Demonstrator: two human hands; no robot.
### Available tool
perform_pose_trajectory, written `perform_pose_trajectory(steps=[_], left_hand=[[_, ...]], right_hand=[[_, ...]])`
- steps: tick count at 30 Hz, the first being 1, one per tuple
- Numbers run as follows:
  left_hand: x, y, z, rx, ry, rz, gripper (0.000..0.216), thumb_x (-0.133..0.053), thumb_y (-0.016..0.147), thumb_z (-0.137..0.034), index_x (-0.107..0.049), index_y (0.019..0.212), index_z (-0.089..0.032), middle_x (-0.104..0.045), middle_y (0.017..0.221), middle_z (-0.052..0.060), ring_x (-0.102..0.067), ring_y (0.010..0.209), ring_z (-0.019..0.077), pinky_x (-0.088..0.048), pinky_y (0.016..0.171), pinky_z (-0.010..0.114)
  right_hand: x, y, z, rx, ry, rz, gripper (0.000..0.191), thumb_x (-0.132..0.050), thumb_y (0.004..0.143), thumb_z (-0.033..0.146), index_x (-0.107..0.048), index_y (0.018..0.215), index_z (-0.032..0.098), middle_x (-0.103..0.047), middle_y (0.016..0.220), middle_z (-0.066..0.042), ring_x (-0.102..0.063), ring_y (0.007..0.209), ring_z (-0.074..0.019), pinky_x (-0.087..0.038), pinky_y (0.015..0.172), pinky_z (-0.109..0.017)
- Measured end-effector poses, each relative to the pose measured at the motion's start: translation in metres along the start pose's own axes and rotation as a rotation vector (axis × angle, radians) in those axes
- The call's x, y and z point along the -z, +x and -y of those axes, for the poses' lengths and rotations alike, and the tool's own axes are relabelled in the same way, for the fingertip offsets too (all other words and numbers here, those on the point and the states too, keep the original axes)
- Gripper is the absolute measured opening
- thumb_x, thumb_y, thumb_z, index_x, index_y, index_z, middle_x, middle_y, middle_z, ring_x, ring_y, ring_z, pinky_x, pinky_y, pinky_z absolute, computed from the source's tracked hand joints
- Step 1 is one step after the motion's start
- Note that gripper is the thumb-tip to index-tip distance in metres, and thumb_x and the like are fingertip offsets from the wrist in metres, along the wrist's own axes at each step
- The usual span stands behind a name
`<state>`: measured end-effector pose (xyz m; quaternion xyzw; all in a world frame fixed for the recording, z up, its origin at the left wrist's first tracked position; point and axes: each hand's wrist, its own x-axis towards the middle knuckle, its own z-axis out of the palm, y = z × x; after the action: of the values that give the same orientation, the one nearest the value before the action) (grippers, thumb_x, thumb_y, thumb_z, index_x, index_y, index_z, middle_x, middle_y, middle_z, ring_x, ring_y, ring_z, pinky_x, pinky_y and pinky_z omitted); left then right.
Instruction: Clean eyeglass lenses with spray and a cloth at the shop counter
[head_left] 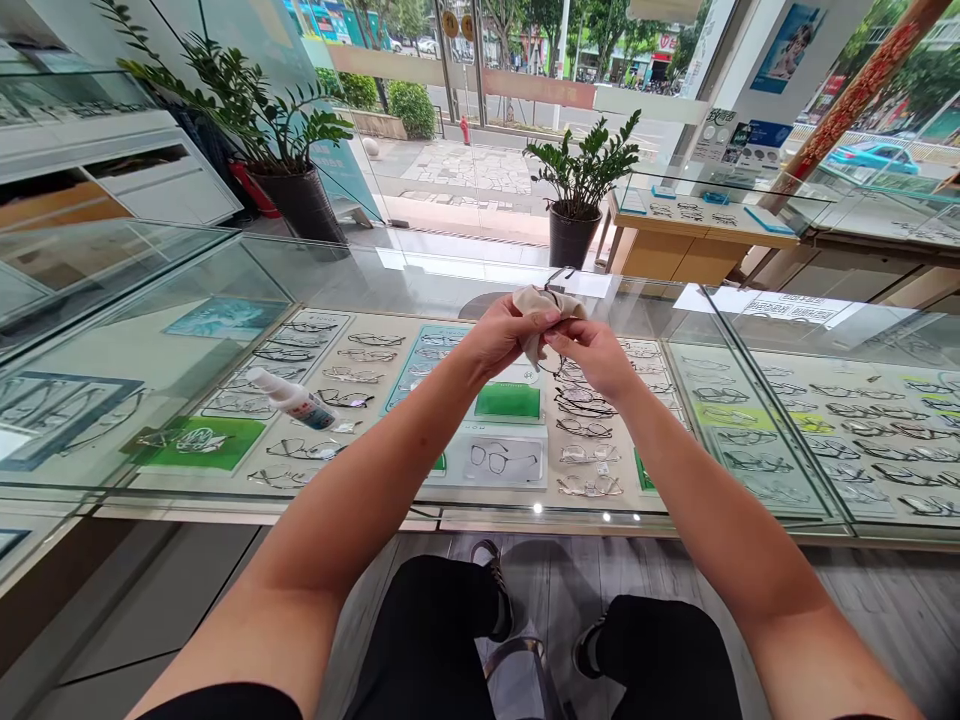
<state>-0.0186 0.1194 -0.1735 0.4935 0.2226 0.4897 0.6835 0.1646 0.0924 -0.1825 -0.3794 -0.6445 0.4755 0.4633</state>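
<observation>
Above the glass bench (225, 400), the left hand (506, 335) and right hand (596, 355) meet, each grip clamped on a beige cloth (544, 305) wrapped around dark-framed glasses (559, 275). A spray bottle (292, 398) lies left. Beyond stand potted plants (581, 185).

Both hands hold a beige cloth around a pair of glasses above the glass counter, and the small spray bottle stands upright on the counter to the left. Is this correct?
Not fully. In the head view the spray bottle lies on its side on the glass counter, not upright. The rest holds: the left hand and right hand hold a beige cloth around the glasses.
</observation>
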Motion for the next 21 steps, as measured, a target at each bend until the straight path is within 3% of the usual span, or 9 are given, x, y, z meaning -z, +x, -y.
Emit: perform_pose_trajectory(steps=[9, 15, 21], left_hand=[[0.006, 0.005, 0.001, 0.018, -0.021, -0.021, 0.039, -0.092, 0.089, -0.049, -0.074, 0.084, -0.015, -0.071, 0.072, 0.002, -0.066, 0.061, 0.0124, -0.052, 0.06, 0.027], [0.013, 0.007, -0.005, 0.055, -0.026, 0.065, 0.04, -0.088, 0.092, -0.052, -0.079, 0.095, -0.013, -0.078, 0.085, 0.007, -0.072, 0.073, 0.0161, -0.058, 0.078, 0.031], [0.011, 0.003, -0.004, 0.04, -0.02, 0.105, 0.033, -0.094, 0.088, -0.044, -0.081, 0.1, -0.016, -0.079, 0.087, 0.007, -0.074, 0.078, 0.0169, -0.058, 0.079, 0.03]], right_hand=[[0.0, -0.002, 0.003, -0.011, 0.008, 0.008, 0.043, -0.088, 0.081, 0.065, -0.085, 0.088, 0.023, -0.079, 0.091, -0.007, -0.066, 0.09, -0.0231, -0.055, 0.086, -0.043], [0.005, 0.001, 0.006, 0.004, 0.089, -0.073, 0.035, -0.09, 0.079, 0.06, -0.082, 0.078, 0.026, -0.078, 0.089, -0.005, -0.068, 0.094, -0.0226, -0.056, 0.095, -0.044], [0.004, 0.002, 0.005, -0.039, 0.141, -0.097, 0.035, -0.091, 0.074, 0.061, -0.081, 0.079, 0.027, -0.078, 0.087, -0.005, -0.068, 0.093, -0.0238, -0.058, 0.091, -0.046]])
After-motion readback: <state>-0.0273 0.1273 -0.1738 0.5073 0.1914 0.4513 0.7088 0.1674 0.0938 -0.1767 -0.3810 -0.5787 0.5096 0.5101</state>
